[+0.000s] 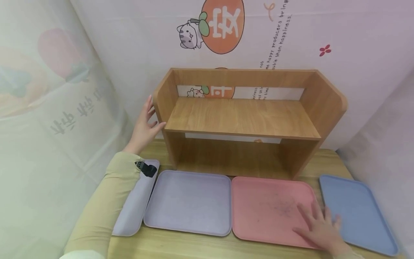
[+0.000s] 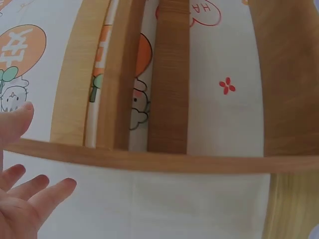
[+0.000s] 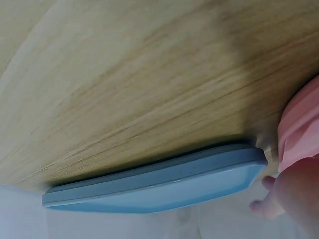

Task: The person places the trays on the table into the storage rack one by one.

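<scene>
Wooden shelf [image 1: 242, 115], long axis left-right, stands near back edge of tabletop [image 1: 181, 246], just rightward of nearer left grip [image 1: 145, 126], fingers loosely spread. Right grip [image 1: 321, 228] splayed over pink tray [image 1: 258, 205].

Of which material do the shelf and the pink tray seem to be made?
Shelf: probably wood or wood-look board, smooth, fairly dull; long grain lines run along its surface.
Pink tray: likely moulded plastic, mostly matte; it has rounded corners and a raised rim.
</scene>
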Tool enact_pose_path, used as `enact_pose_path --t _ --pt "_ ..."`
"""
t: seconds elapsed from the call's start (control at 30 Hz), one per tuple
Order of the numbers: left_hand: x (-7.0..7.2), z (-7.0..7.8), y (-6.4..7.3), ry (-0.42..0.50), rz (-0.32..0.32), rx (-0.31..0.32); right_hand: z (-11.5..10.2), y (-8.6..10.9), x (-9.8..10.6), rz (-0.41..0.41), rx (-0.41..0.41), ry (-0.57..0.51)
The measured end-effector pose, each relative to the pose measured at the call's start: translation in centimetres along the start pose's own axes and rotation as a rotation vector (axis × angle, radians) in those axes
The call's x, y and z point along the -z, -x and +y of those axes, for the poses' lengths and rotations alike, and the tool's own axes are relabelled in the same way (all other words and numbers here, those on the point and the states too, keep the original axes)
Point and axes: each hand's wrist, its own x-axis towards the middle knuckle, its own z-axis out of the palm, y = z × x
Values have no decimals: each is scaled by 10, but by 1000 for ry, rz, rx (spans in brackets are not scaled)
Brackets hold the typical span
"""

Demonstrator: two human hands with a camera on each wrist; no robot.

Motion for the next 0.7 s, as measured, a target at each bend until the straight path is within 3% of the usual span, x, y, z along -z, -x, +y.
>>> enact_pose_path --t 0.2,0.4,0.7 --pt "-4 7 -11 -76 7 44 0 -3 -3 20 27 21" --pt "-7 4 -15 -118 29 76 -4 -4 -2 13 1 35" --pt "-7 0 -16 -139 39 36 -7 -10 6 -35 -56 -4"
